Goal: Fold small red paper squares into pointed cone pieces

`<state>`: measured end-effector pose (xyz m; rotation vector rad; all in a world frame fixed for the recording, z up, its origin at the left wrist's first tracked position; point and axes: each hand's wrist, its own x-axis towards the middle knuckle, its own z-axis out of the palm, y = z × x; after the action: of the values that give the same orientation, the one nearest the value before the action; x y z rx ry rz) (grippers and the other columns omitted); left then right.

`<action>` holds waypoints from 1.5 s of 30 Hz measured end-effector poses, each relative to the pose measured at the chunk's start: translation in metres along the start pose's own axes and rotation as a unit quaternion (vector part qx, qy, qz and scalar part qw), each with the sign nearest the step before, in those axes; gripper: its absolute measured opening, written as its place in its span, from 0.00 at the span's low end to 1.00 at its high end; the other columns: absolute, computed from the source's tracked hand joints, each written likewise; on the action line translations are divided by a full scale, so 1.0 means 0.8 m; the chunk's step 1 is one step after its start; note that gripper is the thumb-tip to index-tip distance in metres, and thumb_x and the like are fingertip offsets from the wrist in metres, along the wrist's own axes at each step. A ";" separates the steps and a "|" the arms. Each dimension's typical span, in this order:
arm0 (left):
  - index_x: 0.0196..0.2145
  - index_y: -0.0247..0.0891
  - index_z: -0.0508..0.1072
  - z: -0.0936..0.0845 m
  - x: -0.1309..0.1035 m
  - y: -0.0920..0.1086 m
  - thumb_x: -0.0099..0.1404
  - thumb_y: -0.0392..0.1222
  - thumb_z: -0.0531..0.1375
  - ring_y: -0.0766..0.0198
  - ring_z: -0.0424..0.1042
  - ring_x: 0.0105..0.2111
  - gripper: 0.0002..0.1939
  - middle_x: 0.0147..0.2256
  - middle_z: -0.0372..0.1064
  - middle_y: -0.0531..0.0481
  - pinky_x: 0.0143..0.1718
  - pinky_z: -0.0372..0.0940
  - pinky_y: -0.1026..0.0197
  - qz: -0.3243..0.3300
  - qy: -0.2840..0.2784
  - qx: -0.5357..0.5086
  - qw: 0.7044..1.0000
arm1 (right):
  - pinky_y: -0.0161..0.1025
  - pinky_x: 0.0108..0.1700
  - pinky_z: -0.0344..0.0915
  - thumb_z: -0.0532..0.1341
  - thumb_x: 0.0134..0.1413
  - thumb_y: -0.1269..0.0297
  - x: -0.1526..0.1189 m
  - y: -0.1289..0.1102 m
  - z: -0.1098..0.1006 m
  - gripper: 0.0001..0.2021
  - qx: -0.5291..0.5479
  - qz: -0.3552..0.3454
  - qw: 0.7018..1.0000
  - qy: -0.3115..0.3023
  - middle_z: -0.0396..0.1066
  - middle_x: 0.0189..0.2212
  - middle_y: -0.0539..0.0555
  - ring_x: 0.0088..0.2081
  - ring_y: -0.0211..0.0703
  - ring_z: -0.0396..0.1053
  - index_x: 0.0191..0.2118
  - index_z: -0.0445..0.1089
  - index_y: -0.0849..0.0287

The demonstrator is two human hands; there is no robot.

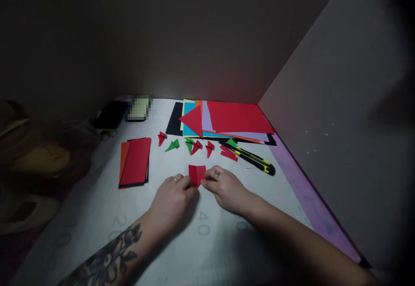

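A small red paper piece (197, 174) with a crease down its middle lies between my hands on the white surface. My left hand (175, 199) pinches its lower left edge, the fingers closed. On the other side, my right hand (225, 189) holds the right edge between thumb and fingers. Just beyond are several small folded paper shapes, among them a red one (210, 149) and a green one (173, 145). Red paper strips (228, 153) lie near a black and yellow cutter (256, 160) at the right.
Large coloured sheets (241, 117) are stacked at the back, a red triangle (193, 121) on top. Smaller red, orange and black papers (136, 161) lie at the left. A phone-like object (138, 107) is at the back left. Walls (330, 160) border the back and right.
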<state>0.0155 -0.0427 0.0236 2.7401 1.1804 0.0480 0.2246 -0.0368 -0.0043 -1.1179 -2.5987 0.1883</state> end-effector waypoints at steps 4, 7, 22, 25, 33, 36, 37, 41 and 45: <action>0.43 0.39 0.74 -0.002 0.001 -0.020 0.62 0.31 0.58 0.53 0.67 0.40 0.13 0.40 0.70 0.45 0.38 0.64 0.52 -0.043 0.094 0.019 0.994 | 0.41 0.42 0.66 0.55 0.52 0.80 -0.002 -0.002 0.001 0.16 0.036 -0.031 0.999 0.004 0.71 0.41 0.59 0.43 0.47 0.64 0.43 0.73 0.61; 0.45 0.40 0.73 0.009 0.005 -0.029 0.62 0.32 0.58 0.54 0.66 0.42 0.14 0.43 0.70 0.45 0.41 0.63 0.53 -0.006 0.149 0.009 0.989 | 0.39 0.42 0.68 0.54 0.53 0.80 -0.003 -0.003 0.001 0.18 0.053 -0.052 0.997 -0.010 0.71 0.42 0.59 0.43 0.45 0.65 0.46 0.72 0.60; 0.36 0.39 0.75 0.004 0.005 -0.034 0.66 0.35 0.55 0.59 0.66 0.38 0.08 0.34 0.72 0.47 0.42 0.60 0.55 0.001 0.046 -0.086 0.995 | 0.46 0.52 0.65 0.53 0.55 0.79 -0.005 -0.001 0.006 0.21 0.059 -0.054 0.996 -0.043 0.69 0.52 0.59 0.52 0.47 0.66 0.53 0.69 0.58; 0.34 0.38 0.75 0.007 0.009 -0.033 0.66 0.37 0.55 0.59 0.65 0.38 0.09 0.33 0.70 0.47 0.41 0.60 0.56 -0.046 0.067 -0.144 0.986 | 0.48 0.52 0.63 0.55 0.55 0.78 -0.003 0.000 0.000 0.20 0.039 -0.063 0.996 -0.058 0.69 0.52 0.58 0.52 0.49 0.65 0.52 0.70 0.55; 0.31 0.37 0.74 0.010 0.022 -0.031 0.65 0.41 0.55 0.56 0.63 0.42 0.10 0.37 0.68 0.46 0.44 0.59 0.52 -0.123 0.091 -0.165 0.974 | 0.47 0.54 0.60 0.55 0.56 0.77 -0.002 0.004 -0.003 0.19 0.074 -0.032 0.994 -0.068 0.69 0.52 0.55 0.54 0.46 0.63 0.51 0.70 0.53; 0.31 0.36 0.73 0.011 0.026 -0.030 0.66 0.41 0.54 0.55 0.63 0.41 0.11 0.37 0.67 0.45 0.42 0.60 0.52 -0.132 0.081 -0.158 0.975 | 0.46 0.54 0.59 0.55 0.57 0.76 -0.001 0.005 -0.005 0.18 0.086 -0.031 0.994 -0.064 0.70 0.50 0.55 0.54 0.45 0.63 0.50 0.70 0.54; 0.30 0.36 0.73 0.011 0.027 -0.031 0.66 0.42 0.54 0.55 0.62 0.41 0.11 0.37 0.67 0.44 0.42 0.60 0.52 -0.133 0.078 -0.155 0.976 | 0.46 0.54 0.59 0.55 0.57 0.76 -0.001 0.005 -0.005 0.18 0.086 -0.033 0.994 -0.062 0.71 0.50 0.54 0.54 0.45 0.63 0.50 0.70 0.54; 0.30 0.36 0.73 0.012 0.029 -0.031 0.66 0.43 0.53 0.55 0.62 0.40 0.12 0.36 0.67 0.45 0.41 0.59 0.52 -0.130 0.074 -0.147 0.978 | 0.45 0.54 0.60 0.54 0.57 0.76 0.000 0.005 -0.006 0.18 0.090 -0.034 0.993 -0.062 0.71 0.50 0.54 0.54 0.45 0.63 0.50 0.70 0.54; 0.30 0.36 0.73 0.014 0.030 -0.033 0.65 0.42 0.54 0.56 0.63 0.39 0.11 0.36 0.67 0.45 0.42 0.59 0.52 -0.127 0.078 -0.146 0.978 | 0.46 0.55 0.59 0.55 0.57 0.75 -0.001 0.006 -0.004 0.19 0.090 -0.033 0.993 -0.066 0.71 0.50 0.55 0.55 0.45 0.62 0.52 0.69 0.54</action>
<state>0.0140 -0.0094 0.0078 2.3500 1.4273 0.3812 0.2291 -0.0342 -0.0027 -0.9851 -2.6650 0.4859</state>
